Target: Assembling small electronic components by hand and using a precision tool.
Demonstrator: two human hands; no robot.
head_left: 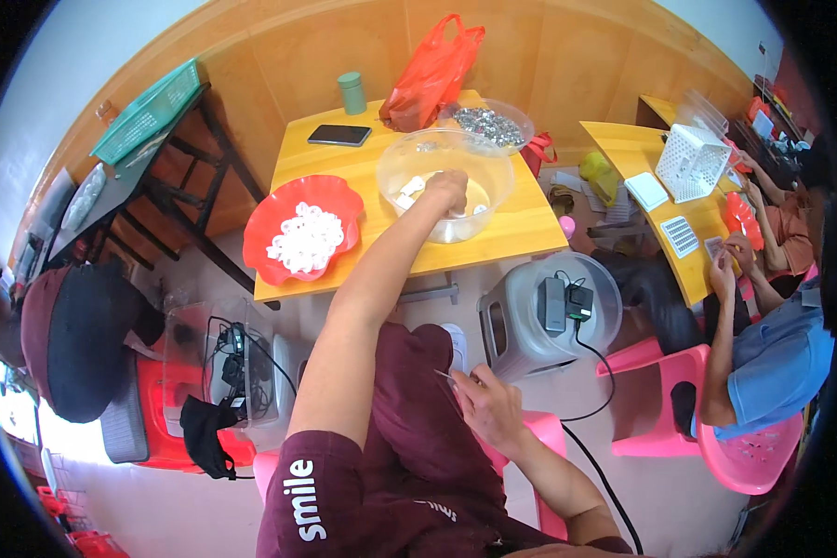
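My left hand (448, 192) reaches down into a clear plastic bowl (395, 172) on the yellow table. Its fingers are curled among small white pieces (409, 192), and what they pinch, if anything, is hidden. Above my lap, my right hand (491, 409) is closed in a pinch. A small thin piece (445, 375), apparently metal, sticks out from its fingertips. Left of the clear bowl stands a red scalloped bowl (254, 244) heaped with white ring-shaped parts (307, 240). Behind it, a second clear bowl (523, 119) holds many small shiny metal parts (488, 126).
A phone (339, 136), a green cup (352, 93) and a red plastic bag (434, 76) are on the yellow table (521, 214). A grey stool (516, 316) carries a clear tub with black devices and a cable. To the right, people sit at another table (614, 153).
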